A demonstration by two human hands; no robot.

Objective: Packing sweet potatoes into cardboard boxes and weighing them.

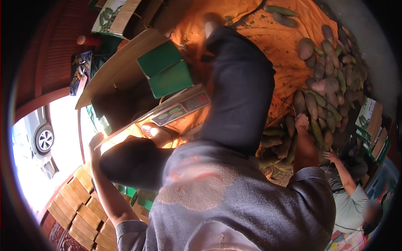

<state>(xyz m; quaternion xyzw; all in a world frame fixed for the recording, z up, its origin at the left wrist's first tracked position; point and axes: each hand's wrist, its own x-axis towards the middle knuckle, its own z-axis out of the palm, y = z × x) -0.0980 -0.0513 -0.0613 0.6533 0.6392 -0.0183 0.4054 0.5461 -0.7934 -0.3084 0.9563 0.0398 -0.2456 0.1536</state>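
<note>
An open cardboard box [121, 62] with green inner flaps [165, 69] stands at my left, beside a digital scale [180, 108] with a lit panel. My left hand [96, 142] is closed on the box's near edge at its corner. On the right my right hand [301, 121] reaches into a large pile of long brown and green root-like vegetables [326, 88]. Its fingers are curled in among them; what they hold, if anything, is hidden. The inside of the box is dark.
An orange sheet [289, 50] lies under the pile, with two loose green vegetables [282, 14] at its far edge. Stacked cardboard pieces [83, 209] stand at lower left. A co-worker [351, 201] reaches toward the pile at right, near green-and-white boxes [370, 125].
</note>
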